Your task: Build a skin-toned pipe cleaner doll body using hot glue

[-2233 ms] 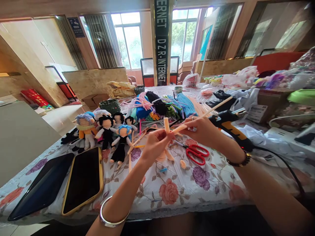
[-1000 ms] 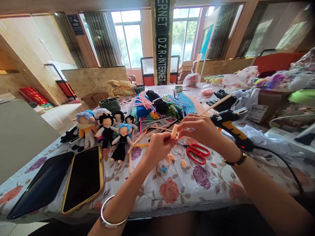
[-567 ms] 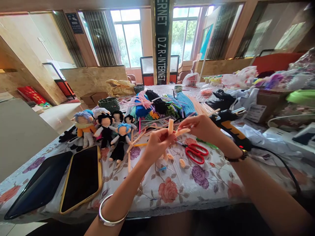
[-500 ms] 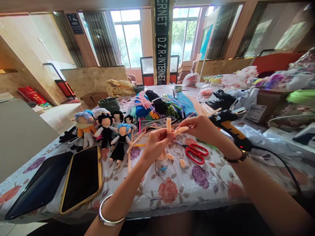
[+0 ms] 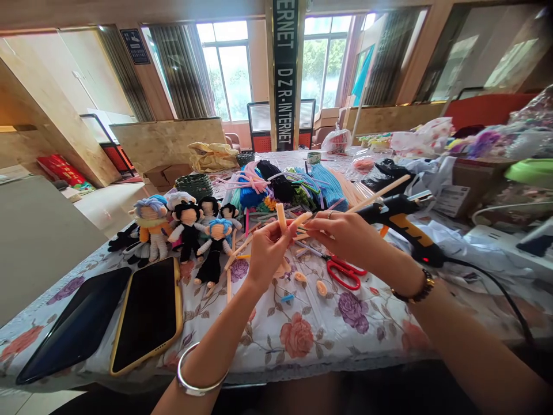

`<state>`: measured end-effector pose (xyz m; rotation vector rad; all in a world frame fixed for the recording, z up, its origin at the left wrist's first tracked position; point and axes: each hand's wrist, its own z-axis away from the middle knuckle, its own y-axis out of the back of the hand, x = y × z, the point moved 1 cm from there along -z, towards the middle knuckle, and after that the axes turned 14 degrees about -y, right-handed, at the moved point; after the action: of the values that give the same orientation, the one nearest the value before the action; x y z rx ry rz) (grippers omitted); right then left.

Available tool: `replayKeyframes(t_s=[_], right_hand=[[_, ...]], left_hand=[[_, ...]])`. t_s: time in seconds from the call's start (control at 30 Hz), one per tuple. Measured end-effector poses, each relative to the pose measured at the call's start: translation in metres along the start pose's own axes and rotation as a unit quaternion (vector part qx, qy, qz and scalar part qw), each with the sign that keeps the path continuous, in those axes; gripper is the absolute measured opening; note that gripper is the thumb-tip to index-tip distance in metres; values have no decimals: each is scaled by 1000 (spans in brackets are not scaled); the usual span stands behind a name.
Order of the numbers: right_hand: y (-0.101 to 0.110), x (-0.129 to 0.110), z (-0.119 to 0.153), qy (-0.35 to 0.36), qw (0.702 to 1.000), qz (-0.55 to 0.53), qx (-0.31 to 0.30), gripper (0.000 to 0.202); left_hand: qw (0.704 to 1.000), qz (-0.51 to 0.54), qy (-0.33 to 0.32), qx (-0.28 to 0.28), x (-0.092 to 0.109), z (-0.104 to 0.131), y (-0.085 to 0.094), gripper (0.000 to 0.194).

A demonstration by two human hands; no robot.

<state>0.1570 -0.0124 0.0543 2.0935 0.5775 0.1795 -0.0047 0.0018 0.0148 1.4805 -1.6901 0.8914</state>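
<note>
My left hand [image 5: 270, 251] is closed on peach-coloured fuzzy strips [image 5: 281, 218]; one piece stands upright from the fingers and another slants to the right. Close on its right, my right hand [image 5: 341, 233] has its fingers pinched at the strips, and a long peach strip [image 5: 382, 193] runs up and right from behind it. What exactly its fingertips hold is partly hidden. Red-handled scissors [image 5: 345, 271] lie beneath my right hand. Small peach coils [image 5: 321, 288] and a blue scrap [image 5: 287, 298] rest on the flowered cloth [image 5: 259, 340].
Several small dolls [image 5: 188, 225] stand at the left behind a yellow-cased tablet [image 5: 149, 317] and a dark glossy device [image 5: 78, 323]. A glue gun [image 5: 408, 230] with a lit red light and trailing cord is at the right. Coloured fuzzy stems [image 5: 328, 187] are heaped behind my hands.
My left hand has shifted slightly left with the strips, now tilted. My right hand has turned palm-down, and the long strip beside it rises higher to the right.
</note>
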Motion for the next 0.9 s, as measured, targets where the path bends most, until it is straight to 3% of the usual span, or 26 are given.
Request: replayKeyframes(t_s=[0.17,0.37,0.6,0.77,0.9], right_hand=[[1,-2,2,77,995,50,28,19],[2,0,2,89,994,23,50,21],[-2,14,-2,-5,990,-133,51,13],[-1,20,-3,-101,962,-253,-24,13],[-1,21,-4,-145,950,-273,-51,10]], left_hand=[[990,-124,-56,-34,-2,1,3,36],[965,-230,-79,-96,1,2,1,31],[971,-189,-47,-141,4,4,-3,30],[980,-128,-34,-150,4,6,-5,30],[982,-125,-38,-135,8,7,-6,33]])
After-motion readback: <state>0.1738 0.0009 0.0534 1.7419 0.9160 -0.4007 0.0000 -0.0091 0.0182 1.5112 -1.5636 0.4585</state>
